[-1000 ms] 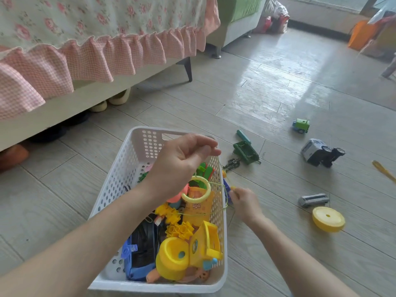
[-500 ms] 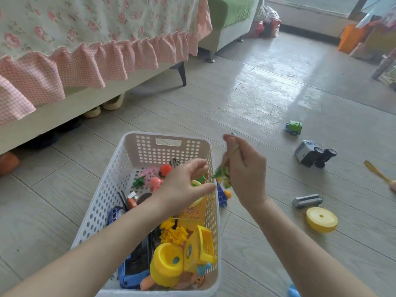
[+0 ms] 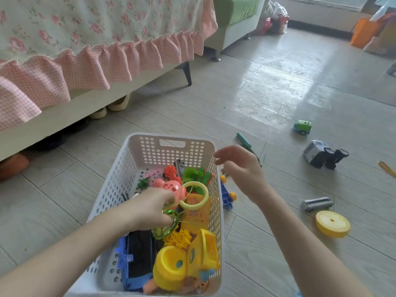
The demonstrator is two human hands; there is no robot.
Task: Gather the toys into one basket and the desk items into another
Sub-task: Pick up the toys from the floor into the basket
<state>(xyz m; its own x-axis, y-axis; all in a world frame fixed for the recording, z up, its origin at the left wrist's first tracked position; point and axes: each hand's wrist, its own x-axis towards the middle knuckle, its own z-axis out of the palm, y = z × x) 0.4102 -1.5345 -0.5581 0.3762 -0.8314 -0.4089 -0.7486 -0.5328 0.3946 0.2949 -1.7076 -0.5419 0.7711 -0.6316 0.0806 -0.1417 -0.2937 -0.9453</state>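
Since half a second ago the left hand (image 3: pixel 150 209) has dropped from above the white basket (image 3: pixel 171 137) down among the toys inside it, and the right hand (image 3: pixel 240 168) has let go of the cord and drawn off past the basket's right rim. To finish this well, I'd press the green string toy (image 3: pixel 169 224) low into the pile and tuck its yellow ring (image 3: pixel 194 195) in with it, so no cord hangs over the wall to snag. Left fingers curl round that toy, inside the basket, while the right hand is spread loose, holding nothing. Still out on the floor, right of the basket: a blue block car (image 3: pixel 227 196) just beside it, and a grey truck (image 3: pixel 321 154) and yellow disc (image 3: pixel 332 224) well apart
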